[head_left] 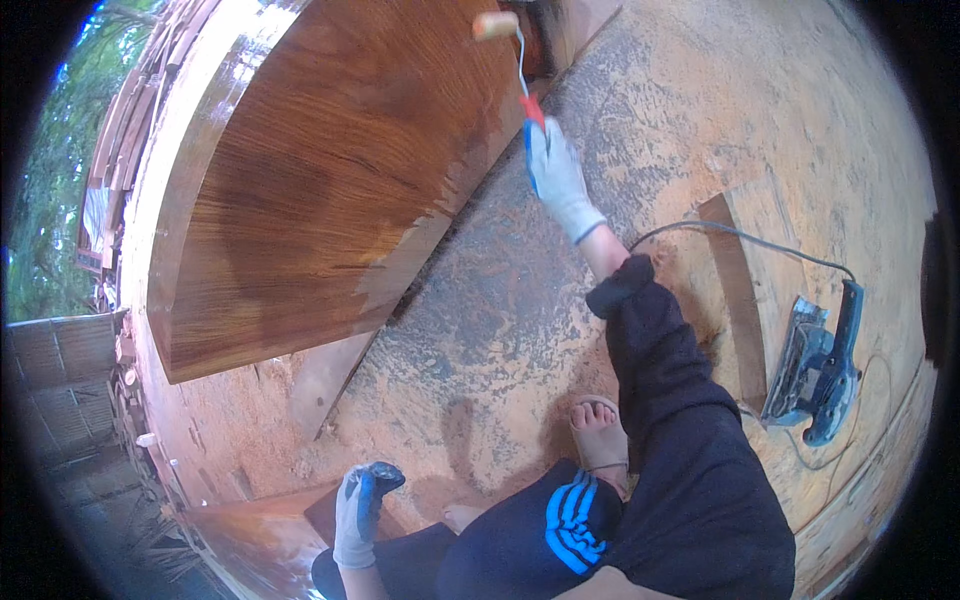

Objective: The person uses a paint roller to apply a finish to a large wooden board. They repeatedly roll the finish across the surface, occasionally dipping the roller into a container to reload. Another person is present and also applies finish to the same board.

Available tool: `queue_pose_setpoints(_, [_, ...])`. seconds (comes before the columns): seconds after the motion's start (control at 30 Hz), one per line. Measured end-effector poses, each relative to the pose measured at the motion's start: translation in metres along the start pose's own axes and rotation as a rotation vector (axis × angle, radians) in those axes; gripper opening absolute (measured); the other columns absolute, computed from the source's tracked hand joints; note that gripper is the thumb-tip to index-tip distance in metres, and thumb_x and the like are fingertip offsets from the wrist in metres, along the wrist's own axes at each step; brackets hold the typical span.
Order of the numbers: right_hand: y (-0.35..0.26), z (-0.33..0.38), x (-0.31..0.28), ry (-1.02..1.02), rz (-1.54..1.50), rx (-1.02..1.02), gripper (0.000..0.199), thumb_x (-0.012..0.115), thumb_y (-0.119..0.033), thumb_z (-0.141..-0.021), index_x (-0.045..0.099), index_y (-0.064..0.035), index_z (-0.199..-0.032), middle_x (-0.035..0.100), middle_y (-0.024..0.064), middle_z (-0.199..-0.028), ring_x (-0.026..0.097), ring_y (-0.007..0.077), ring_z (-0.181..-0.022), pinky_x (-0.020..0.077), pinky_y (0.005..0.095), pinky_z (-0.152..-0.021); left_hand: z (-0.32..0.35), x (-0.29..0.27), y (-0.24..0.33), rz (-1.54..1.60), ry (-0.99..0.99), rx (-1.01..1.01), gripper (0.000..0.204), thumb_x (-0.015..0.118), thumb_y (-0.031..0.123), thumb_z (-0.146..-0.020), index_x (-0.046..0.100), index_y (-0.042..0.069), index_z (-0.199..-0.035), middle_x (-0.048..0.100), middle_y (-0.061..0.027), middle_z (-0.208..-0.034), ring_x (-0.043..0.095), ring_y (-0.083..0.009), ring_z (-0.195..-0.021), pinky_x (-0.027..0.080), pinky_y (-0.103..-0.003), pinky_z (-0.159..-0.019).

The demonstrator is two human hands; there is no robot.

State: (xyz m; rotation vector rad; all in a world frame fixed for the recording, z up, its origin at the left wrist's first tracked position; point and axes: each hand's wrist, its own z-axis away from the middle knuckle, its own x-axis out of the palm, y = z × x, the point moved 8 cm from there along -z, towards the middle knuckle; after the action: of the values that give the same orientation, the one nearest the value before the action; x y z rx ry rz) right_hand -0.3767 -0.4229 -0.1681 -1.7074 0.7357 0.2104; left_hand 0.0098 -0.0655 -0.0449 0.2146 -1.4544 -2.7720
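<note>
My right hand (558, 170), in a white glove with a blue palm, is closed around the red handle of a small paint roller (495, 25). The roller's pale sleeve is at the far end of a wooden panel (330, 170); I cannot tell whether it touches. Most of the panel's broad face looks dark, wet and glossy, while a strip along its right edge is paler and duller. My left hand (362, 515), gloved alike, is low on the left near my knee. Its fingers are loosely curved, with nothing visible in them.
A blue-black power sander (825, 365) stands on the right, its cord (740, 230) running behind my right forearm. Beside it lies a wooden board (745, 290). Sawdust covers the stained floor (480, 300). Stacked timber (125, 130) lines the left, and my sandalled foot (600, 435) is below.
</note>
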Motion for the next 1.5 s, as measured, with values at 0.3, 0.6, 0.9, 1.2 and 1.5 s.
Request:
queue_pose_setpoints(0.3, [0.003, 0.016, -0.015, 0.102, 0.161, -0.252, 0.032, 0.045, -0.032, -0.097, 0.049, -0.0054, -0.113, 0.061, 0.0286, -0.090, 0.058, 0.0469, -0.082, 0.0435, 0.0565, -0.071, 0.000, 0.005, 0.009, 0.019, 0.028, 0.012, 0.033, 0.050, 0.029, -0.097, 0.059, -0.002, -0.105, 0.064, -0.0127, -0.098, 0.063, -0.0231, -0.092, 0.051, -0.040, -0.086])
queue_pose_setpoints(0.6, [0.008, 0.016, -0.006, -0.098, -0.118, 0.122, 0.035, 0.040, -0.037, -0.098, 0.048, -0.0040, -0.104, 0.060, 0.0297, -0.091, 0.056, 0.0498, -0.086, 0.0419, 0.0580, -0.071, 0.001, 0.012, 0.010, 0.004, 0.012, -0.007, 0.033, 0.049, 0.028, -0.097, 0.059, -0.002, -0.105, 0.064, -0.0134, -0.099, 0.064, -0.0246, -0.092, 0.050, -0.041, -0.088])
queue_pose_setpoints(0.9, [0.017, 0.085, 0.101, -0.163, -1.262, 0.660, 0.043, 0.036, -0.049, -0.098, 0.048, -0.0106, -0.081, 0.052, 0.0049, -0.062, 0.055, 0.0191, -0.052, 0.0432, 0.0361, -0.046, 0.005, 0.013, 0.012, -0.022, -0.007, 0.008, 0.032, 0.046, 0.027, -0.099, 0.057, -0.002, -0.106, 0.064, -0.0139, -0.099, 0.063, -0.0248, -0.092, 0.050, -0.040, -0.089])
queue_pose_setpoints(1.2, [-0.059, 0.144, 0.106, -0.346, -1.151, 0.936, 0.040, 0.034, -0.052, -0.098, 0.044, -0.0158, -0.083, 0.047, 0.0002, -0.058, 0.046, 0.0146, -0.041, 0.0362, 0.0305, -0.035, 0.004, 0.017, 0.000, 0.034, -0.037, -0.023, 0.029, 0.046, 0.025, -0.098, 0.055, -0.001, -0.108, 0.063, -0.0141, -0.103, 0.063, -0.0262, -0.095, 0.050, -0.043, -0.089])
queue_pose_setpoints(1.5, [-0.009, 0.036, 0.099, -0.184, -1.710, 1.056, 0.053, 0.035, -0.064, -0.092, 0.032, -0.0209, -0.061, 0.033, -0.0032, -0.050, 0.031, 0.0127, -0.037, 0.0206, 0.0285, -0.033, 0.003, 0.007, -0.003, 0.020, -0.037, -0.014, 0.031, 0.049, 0.027, -0.097, 0.058, -0.001, -0.107, 0.063, -0.0150, -0.103, 0.063, -0.0266, -0.095, 0.050, -0.043, -0.089])
